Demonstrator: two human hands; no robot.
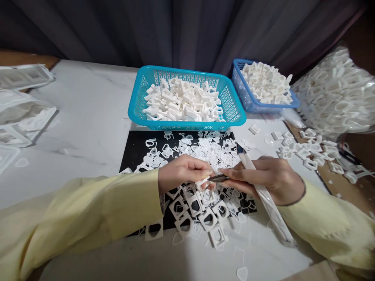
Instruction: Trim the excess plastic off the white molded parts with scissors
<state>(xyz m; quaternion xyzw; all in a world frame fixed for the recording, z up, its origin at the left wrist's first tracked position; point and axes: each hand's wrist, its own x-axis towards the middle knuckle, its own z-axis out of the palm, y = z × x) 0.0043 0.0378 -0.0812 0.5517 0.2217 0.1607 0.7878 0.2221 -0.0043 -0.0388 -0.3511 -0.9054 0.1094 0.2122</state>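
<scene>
My left hand [190, 169] pinches a small white plastic piece [202, 182] between thumb and fingers, above the black mat. My right hand [263, 177] grips a dark, tapered metal tool [218, 178], which resembles tweezers; its tip meets the white piece. Across the right fingers lies a long white-wrapped stick [269, 203] with a dark blue end. Below the hands are several white square frames [185, 224] with rounded openings. Thin white offcuts [205, 150] cover much of the black mat [133, 146].
A turquoise basket [133, 105] of white pieces stands behind the mat. To its right are a blue basket [249, 103], also full, and a clear bag [341, 93] of parts. Loose white parts [313, 150] lie at right; plastic packaging [26, 117] lies at left.
</scene>
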